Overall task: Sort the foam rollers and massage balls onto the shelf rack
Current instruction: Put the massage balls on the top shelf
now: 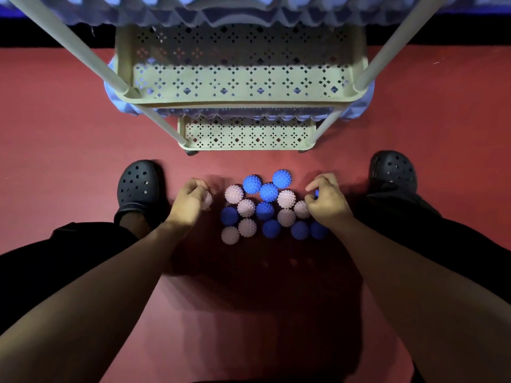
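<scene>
Several spiky massage balls, blue (268, 192) and pale pink (246, 208), lie bunched on the red mat in front of a cream perforated shelf rack (243, 100). My left hand (188, 201) is at the pile's left side, curled around a pink ball (206, 200) that is mostly hidden. My right hand (327, 201) is at the pile's right side, fingers closed on a blue ball (316, 192) of which only a sliver shows. Light blue ridged foam rollers (249, 9) lie on the rack's top tier, and another (356, 111) pokes out from a lower tier.
The red mat (69, 134) covers the floor. Two black clogs (138, 186) (394, 170) stand either side of the balls. The rack's pale posts (83, 53) slant across the view, and its bottom shelf (246, 132) holds nothing I can see.
</scene>
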